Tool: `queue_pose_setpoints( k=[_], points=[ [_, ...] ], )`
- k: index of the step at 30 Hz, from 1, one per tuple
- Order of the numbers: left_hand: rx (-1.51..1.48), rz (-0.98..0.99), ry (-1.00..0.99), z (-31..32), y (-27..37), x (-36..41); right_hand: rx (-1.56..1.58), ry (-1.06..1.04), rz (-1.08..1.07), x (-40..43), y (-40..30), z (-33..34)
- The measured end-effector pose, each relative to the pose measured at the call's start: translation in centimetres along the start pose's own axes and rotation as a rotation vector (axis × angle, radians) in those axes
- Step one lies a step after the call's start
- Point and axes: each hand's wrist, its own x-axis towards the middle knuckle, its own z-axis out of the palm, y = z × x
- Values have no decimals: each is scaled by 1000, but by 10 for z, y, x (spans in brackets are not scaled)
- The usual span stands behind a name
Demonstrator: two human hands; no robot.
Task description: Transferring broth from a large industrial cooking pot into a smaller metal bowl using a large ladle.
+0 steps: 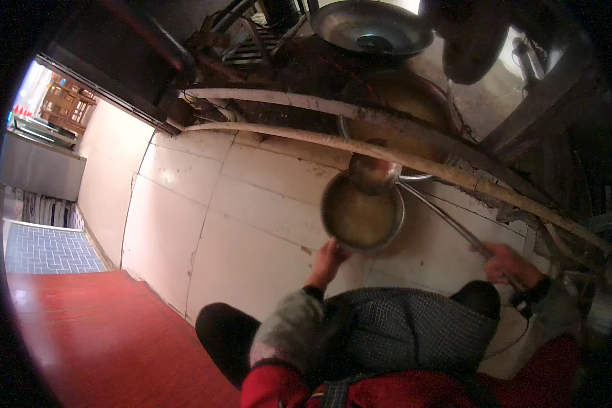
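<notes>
In front of my knees, a round metal pot (pixel 326 214) holds a cloudy yellowish liquid (pixel 364 217). My left hand (pixel 330 260) grips its near rim. Clasped in my right hand (pixel 507 265) is the long handle of a metal ladle (pixel 375 174). The ladle's bowl is over the far rim of the pot; whether it touches the rim I cannot tell. Beyond it, partly hidden by pale pipes, stands a larger metal vessel (pixel 422 177) with yellowish liquid in it.
Two long pipes (pixel 296 133) run across, between me and the larger vessel. A wok (pixel 372 30) sits above and behind them. Pale floor tiles (pixel 255 224) lie under the pot, with red flooring (pixel 117 331) to the left. A metal cabinet (pixel 41 168) stands at far left.
</notes>
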Motion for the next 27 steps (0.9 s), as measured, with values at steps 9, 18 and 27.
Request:
queue_pose_setpoints(
  k=[9, 18, 27],
  points=[
    [64, -16, 43, 8, 17, -9, 500, 101, -162, 19, 21, -15],
    [392, 106, -16, 17, 39, -18, 559, 337, -245, 80, 20, -33],
    [-360, -207, 51, 11, 17, -7, 569, 183, -300, 114, -3, -21]
  ],
)
